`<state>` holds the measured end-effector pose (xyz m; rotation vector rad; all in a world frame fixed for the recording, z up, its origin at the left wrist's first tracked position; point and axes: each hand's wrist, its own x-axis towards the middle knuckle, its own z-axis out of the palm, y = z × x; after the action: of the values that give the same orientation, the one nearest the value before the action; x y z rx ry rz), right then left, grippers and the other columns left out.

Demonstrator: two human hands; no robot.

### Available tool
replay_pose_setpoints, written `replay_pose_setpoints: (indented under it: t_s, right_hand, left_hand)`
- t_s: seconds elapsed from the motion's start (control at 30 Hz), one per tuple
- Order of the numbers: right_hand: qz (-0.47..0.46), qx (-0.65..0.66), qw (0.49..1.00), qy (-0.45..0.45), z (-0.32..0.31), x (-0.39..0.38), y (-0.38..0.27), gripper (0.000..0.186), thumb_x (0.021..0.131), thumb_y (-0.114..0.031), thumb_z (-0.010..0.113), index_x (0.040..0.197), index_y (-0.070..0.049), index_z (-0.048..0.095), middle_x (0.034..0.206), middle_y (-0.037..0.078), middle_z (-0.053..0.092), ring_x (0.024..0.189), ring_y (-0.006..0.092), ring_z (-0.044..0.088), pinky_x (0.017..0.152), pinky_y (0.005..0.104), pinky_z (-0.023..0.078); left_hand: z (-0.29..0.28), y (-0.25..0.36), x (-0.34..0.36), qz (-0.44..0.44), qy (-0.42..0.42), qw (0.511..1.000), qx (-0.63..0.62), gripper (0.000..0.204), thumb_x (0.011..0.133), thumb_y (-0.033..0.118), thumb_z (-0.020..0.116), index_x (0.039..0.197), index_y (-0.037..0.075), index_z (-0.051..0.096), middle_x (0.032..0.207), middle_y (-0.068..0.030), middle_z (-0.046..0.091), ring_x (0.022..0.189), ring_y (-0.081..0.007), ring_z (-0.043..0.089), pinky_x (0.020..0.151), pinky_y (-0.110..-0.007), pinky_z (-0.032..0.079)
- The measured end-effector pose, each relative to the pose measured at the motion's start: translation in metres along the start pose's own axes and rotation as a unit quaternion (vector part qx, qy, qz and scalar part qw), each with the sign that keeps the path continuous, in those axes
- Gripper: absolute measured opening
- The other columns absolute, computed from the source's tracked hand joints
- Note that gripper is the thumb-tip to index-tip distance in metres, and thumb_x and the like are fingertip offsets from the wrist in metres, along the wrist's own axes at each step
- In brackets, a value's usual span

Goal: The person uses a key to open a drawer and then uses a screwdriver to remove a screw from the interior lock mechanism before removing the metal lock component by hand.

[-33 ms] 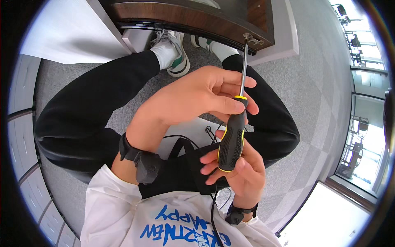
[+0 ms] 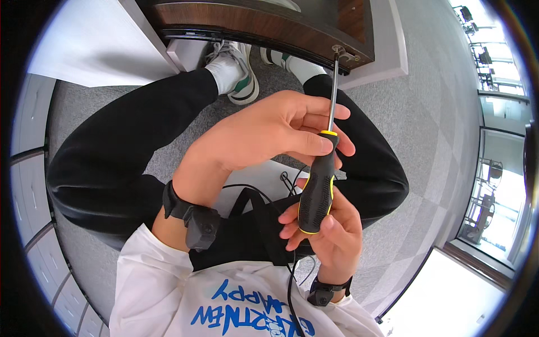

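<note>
A screwdriver (image 2: 317,194) with a black and yellow handle points away from me. Its steel shaft reaches up to a metal fitting (image 2: 354,58) at the right corner of a dark wood-grain drawer (image 2: 252,25). The tip seems to meet a screw there, though it is too small to be sure. My left hand (image 2: 269,132) pinches the upper end of the handle between thumb and fingers, beside the shaft. Round the lower end of the handle, the fingers and thumb of my right hand (image 2: 337,236) are curled, gripping it lightly.
White panels (image 2: 95,39) flank the drawer, and a black slide rail (image 2: 193,33) runs along its edge. My shoes (image 2: 242,84) are beneath it, between my bent legs. A thin black cable (image 2: 291,292) hangs over my shirt. White cabinets (image 2: 33,196) line the left.
The fingers of my right hand have shifted slightly, and the screwdriver handle has turned a little. My left hand stays almost in place.
</note>
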<state>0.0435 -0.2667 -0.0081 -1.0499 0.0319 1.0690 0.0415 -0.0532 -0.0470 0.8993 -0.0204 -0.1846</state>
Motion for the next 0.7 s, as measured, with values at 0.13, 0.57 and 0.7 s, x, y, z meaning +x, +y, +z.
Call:
replay_pose_setpoints:
  t_s: [0.13,0.57,0.7]
  right_hand:
    - [-0.032,-0.051,0.996,0.064,0.007,0.006,0.001,0.057,0.071,0.0,0.083,0.114,0.0,0.046,0.096,0.014,0.062,0.082,0.0179,0.068,0.059,0.0271,0.06]
    - [-0.025,-0.057,0.996,0.066,0.005,0.002,0.004,0.072,0.091,-0.035,0.067,0.134,0.014,0.037,0.101,0.029,0.063,0.079,0.0312,0.071,0.053,0.0306,0.06]
    - [-0.088,-0.07,0.992,0.054,-0.004,0.007,0.007,0.07,0.08,-0.03,0.079,0.126,0.013,0.048,0.092,0.018,0.066,0.065,0.0196,0.069,0.046,0.0251,0.055]
  left_hand:
    - [0.008,0.004,-0.01,0.01,0.047,0.998,0.048,0.056,0.091,0.016,0.066,0.142,0.0,0.047,0.106,-0.0119,0.066,0.087,-0.0167,0.066,0.084,-0.029,0.053]
    - [-0.007,-0.001,-0.006,0.004,-0.012,0.999,0.051,0.072,0.084,0.026,0.075,0.144,0.0,0.045,0.108,-0.0117,0.065,0.093,-0.016,0.065,0.083,-0.027,0.051]
    - [0.003,-0.001,-0.003,-0.028,0.049,0.977,0.206,0.07,0.086,0.031,0.073,0.143,0.001,0.046,0.102,-0.008,0.062,0.093,-0.0156,0.063,0.081,-0.029,0.05]
